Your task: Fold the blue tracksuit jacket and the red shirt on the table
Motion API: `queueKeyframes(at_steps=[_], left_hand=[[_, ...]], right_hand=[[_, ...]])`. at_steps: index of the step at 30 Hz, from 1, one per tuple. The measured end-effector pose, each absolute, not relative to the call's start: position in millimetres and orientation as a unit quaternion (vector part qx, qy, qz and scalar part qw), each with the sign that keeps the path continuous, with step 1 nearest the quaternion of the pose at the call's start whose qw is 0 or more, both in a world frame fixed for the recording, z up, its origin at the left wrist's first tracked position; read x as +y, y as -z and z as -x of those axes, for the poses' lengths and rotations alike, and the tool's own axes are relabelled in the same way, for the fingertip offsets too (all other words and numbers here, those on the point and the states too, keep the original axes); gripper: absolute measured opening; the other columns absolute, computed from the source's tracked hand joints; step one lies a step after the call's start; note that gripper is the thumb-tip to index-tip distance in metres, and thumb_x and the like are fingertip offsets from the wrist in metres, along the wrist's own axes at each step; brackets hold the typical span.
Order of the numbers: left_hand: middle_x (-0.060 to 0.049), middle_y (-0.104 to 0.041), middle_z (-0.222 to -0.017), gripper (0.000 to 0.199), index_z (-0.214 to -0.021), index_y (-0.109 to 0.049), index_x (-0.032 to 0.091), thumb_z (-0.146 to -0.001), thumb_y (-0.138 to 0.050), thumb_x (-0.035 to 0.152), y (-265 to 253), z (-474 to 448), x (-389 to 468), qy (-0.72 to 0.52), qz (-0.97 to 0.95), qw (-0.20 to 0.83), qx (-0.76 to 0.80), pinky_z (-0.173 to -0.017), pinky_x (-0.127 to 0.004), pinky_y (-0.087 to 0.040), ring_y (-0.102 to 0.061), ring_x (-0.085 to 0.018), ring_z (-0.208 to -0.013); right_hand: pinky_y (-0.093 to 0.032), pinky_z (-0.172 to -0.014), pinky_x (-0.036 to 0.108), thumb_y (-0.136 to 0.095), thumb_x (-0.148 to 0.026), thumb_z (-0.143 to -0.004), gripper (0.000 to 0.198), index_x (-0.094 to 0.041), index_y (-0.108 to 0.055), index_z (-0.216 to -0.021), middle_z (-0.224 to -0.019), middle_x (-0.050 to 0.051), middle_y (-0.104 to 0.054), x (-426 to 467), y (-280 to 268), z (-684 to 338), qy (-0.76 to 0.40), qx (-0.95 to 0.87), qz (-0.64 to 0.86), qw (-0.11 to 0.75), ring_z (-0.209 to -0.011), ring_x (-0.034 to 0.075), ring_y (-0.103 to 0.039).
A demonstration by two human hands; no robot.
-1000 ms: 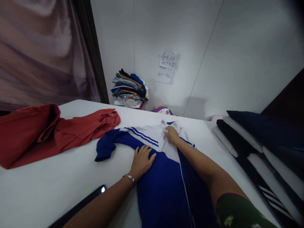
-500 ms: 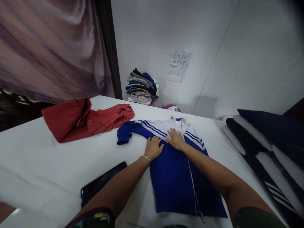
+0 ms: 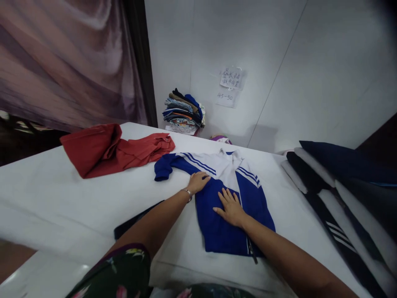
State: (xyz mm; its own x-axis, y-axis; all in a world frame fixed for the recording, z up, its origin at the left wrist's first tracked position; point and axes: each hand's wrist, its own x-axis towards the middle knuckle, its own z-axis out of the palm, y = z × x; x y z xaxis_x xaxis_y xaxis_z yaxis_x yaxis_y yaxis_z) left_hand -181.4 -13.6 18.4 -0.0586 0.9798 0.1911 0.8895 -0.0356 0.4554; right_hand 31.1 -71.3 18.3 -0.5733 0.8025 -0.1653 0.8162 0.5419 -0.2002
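A blue and white zip jacket (image 3: 217, 223) with striped shoulders lies front up on the white table (image 3: 139, 186). One of its sleeves stretches out to the left; the other is not seen spread out. My left hand (image 3: 199, 182) rests on the jacket's left edge near the armpit, a bracelet at its wrist. Flat on the jacket's chest, beside the zip, lies my right hand (image 3: 231, 207) with fingers spread. Neither hand holds anything.
Red trousers (image 3: 102, 153) lie at the back left. A dark flat object (image 3: 133, 221) is partly behind my left forearm. Dark and grey garments (image 3: 325, 198) lie along the right. Beyond the far edge stands a stack of folded clothes (image 3: 184, 109); paper notes (image 3: 231, 78) hang on the wall.
My right hand has slid from the collar area down toward me over the chest. The left hand has shifted slightly away from me at the jacket's edge. The view has moved a little.
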Motion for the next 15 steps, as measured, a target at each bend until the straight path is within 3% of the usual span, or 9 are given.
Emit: queueKeyframes(at_steps=[3, 9, 15], left_hand=[[-0.004, -0.063, -0.128, 0.029, -0.106, -0.069, 0.024, -0.091, -0.047, 0.033, -36, 216, -11, -0.252, -0.644, 0.056, 0.72, -0.105, -0.031, -0.035, -0.052, -0.018, -0.121], [-0.018, -0.046, -0.141, 0.05, -0.126, -0.054, 0.016, -0.079, -0.059, 0.034, -52, 302, -32, -0.236, -0.481, -0.014, 0.844, -0.107, -0.053, -0.027, -0.037, -0.035, -0.132], [-0.026, -0.058, -0.124, 0.044, -0.119, -0.057, 0.008, -0.077, -0.061, 0.023, -51, 347, -39, -0.231, -0.377, 0.067, 0.895, -0.089, -0.047, -0.045, -0.056, -0.037, -0.115]], right_hand=[[-0.008, -0.117, 0.051, -0.03, -0.066, -0.093, 0.08, -0.011, -0.026, -0.152, -0.159, 0.016, -0.014, -72, -14, -31, 0.116, 0.878, -0.464, 0.02, -0.147, 0.031, -0.008], [-0.007, -0.117, 0.051, -0.029, -0.067, -0.092, 0.081, -0.012, -0.027, -0.151, -0.159, 0.015, -0.014, -72, -11, -30, 0.115, 0.878, -0.464, 0.018, -0.147, 0.031, -0.009], [-0.007, -0.118, 0.05, -0.028, -0.068, -0.092, 0.081, -0.013, -0.028, -0.151, -0.159, 0.014, -0.014, -72, -7, -31, 0.111, 0.878, -0.465, 0.012, -0.148, 0.03, -0.009]])
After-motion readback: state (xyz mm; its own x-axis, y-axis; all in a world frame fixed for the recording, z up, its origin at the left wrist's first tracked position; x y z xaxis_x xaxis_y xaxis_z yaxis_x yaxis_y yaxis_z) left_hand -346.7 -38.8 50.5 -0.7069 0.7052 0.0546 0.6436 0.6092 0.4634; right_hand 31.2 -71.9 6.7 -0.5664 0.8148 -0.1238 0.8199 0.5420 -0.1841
